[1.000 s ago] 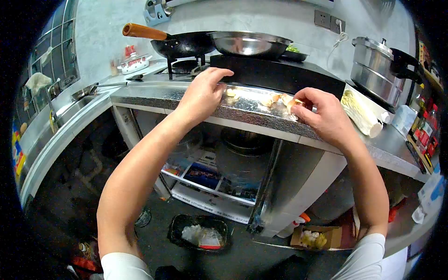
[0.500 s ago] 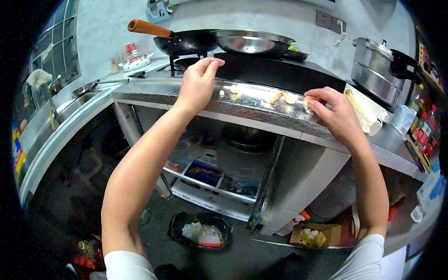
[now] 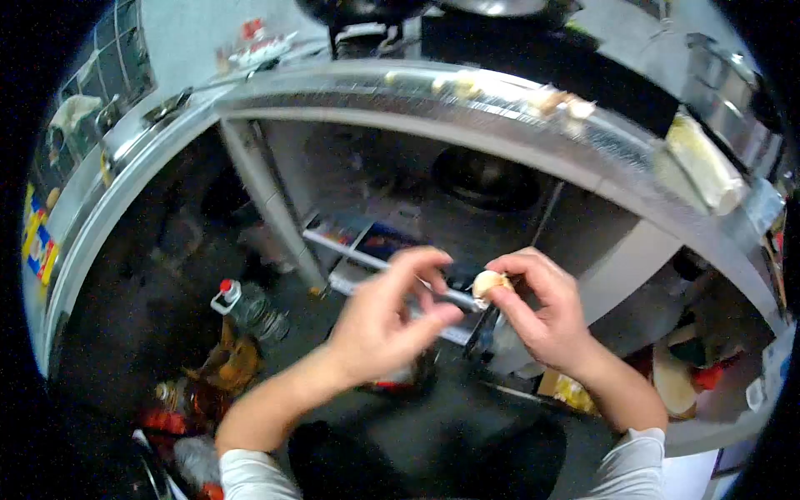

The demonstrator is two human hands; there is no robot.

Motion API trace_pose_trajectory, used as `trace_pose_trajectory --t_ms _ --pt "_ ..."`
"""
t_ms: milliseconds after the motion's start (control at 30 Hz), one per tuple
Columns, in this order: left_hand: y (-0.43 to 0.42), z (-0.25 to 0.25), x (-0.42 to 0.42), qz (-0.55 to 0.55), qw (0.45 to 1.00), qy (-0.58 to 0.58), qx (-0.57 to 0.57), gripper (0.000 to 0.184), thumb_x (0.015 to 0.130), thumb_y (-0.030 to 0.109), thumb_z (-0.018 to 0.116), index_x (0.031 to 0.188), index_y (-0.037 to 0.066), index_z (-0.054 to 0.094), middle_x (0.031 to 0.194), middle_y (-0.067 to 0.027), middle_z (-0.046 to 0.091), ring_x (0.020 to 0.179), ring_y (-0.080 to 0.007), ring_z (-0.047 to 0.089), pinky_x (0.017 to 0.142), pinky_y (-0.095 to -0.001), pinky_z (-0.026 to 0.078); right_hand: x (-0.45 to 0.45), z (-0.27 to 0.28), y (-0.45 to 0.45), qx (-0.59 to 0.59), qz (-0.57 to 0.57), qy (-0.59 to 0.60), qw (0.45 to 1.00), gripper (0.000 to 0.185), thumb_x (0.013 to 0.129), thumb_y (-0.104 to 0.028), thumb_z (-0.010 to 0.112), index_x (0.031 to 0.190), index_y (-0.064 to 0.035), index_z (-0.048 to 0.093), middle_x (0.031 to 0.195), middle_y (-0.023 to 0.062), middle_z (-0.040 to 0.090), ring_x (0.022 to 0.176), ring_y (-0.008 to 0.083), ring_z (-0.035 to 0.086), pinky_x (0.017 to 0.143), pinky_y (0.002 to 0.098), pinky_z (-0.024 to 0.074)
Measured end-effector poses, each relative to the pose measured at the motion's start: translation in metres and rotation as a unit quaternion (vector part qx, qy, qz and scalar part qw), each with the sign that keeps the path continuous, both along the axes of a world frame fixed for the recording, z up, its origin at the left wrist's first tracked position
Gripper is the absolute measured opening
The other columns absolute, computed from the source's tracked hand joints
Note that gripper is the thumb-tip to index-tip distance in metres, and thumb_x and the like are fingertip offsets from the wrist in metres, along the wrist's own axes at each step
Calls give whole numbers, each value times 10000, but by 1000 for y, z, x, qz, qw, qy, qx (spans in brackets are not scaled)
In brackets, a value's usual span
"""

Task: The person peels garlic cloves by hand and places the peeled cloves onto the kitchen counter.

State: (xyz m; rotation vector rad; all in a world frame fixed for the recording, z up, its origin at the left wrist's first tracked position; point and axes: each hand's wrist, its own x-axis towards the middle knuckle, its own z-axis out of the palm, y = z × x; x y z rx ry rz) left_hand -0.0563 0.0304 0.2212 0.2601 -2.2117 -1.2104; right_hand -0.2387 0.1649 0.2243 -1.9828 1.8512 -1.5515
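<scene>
My right hand point(image 3: 546, 308) pinches a garlic clove point(image 3: 487, 283) between thumb and fingertips, out in front of the counter. The clove is pale with some tan skin on it. To its left, my left hand point(image 3: 392, 312) is open, thumb and fingers apart, holding nothing and not touching the clove. More garlic pieces point(image 3: 550, 102) lie blurred along the counter's metal edge. Below my left hand sits a black bin, mostly hidden by the hand and wrist.
The metal-topped counter point(image 3: 325, 83) curves across the top, with a wok point(image 3: 358, 10) and a pressure cooker point(image 3: 721, 75) behind. A whitish-green vegetable point(image 3: 704, 167) lies at right. On the floor at left stands a clear plastic jug point(image 3: 254, 310).
My right hand has lifted the garlic off the counter and brought it down toward my body. My left hand has come down beside it and opened. The view has tilted downward.
</scene>
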Motion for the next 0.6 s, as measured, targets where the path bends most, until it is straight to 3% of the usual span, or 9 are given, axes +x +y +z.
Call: trace_pose_trajectory --t_ms 33,100,133,233,367,433,500,567,600 --pt "5 -18 2 -4 999 -41 21 478 865 154 733 1274 46 512 1003 -42 621 848 -100 586 716 -256 487 5 -30 -11 8 42 -80 996 170 890 -113 669 1014 -5 627 912 125 646 788 227 634 673 320 504" --pt "9 -62 5 21 997 -17 67 454 876 174 733 1254 42 518 1002 -57 636 819 -93 584 701 -258 492 28 -58 -19 54 59 -117 990 182 908 -118 658 1047 -6 623 928 108 650 797 187 634 681 304 508" --pt "9 -79 6 49 997 17 49 431 877 197 745 1209 21 534 930 -72 651 687 -73 578 577 -243 470 37 -71 -22 75 57 -149 984 192 915 -122 654 1064 -6 620 942 104 653 805 177 635 686 301 511" --pt "5 -107 15 39 968 41 246 359 907 126 706 1189 3 521 924 -39 640 745 -52 569 655 -217 477 47 -105 -34 123 82 -259 955 229 943 -148 636 1113 4 608 1013 109 663 868 149 654 738 291 535" --pt "15 -130 27 61 934 89 341 319 917 107 686 1180 -2 541 921 -19 631 817 -41 554 712 -208 465 58 -114 -39 154 76 -262 950 256 942 -170 645 1132 -3 606 1012 107 668 871 164 666 743 300 545" --pt "8 -143 30 126 965 46 225 265 924 119 669 1141 -8 585 906 -6 620 809 -46 541 702 -216 457 53 -125 -49 100 78 -137 983 289 940 -204 648 1146 -7 603 942 106 680 820 157 671 699 305 547" --pt "5 -149 30 158 969 58 179 238 918 116 660 1123 4 613 885 10 607 780 -69 530 695 -234 453 53 -121 -53 149 98 -130 975 279 941 -216 637 1127 -12 596 866 114 694 751 185 690 647 326 545" --pt "9 -157 30 169 958 65 224 231 939 98 627 1147 1 594 951 -10 608 808 -77 552 726 -229 459 56 -122 -57 135 82 -89 983 244 948 -202 616 1100 -13 583 835 133 702 708 224 705 622 354 541" --pt "14 -156 30 145 933 87 316 242 952 91 610 1171 -4 572 973 -24 611 837 -79 566 742 -229 469 64 -120 -57 144 82 -137 977 209 958 -181 594 1075 -10 569 857 157 706 718 256 713 613 363 538"
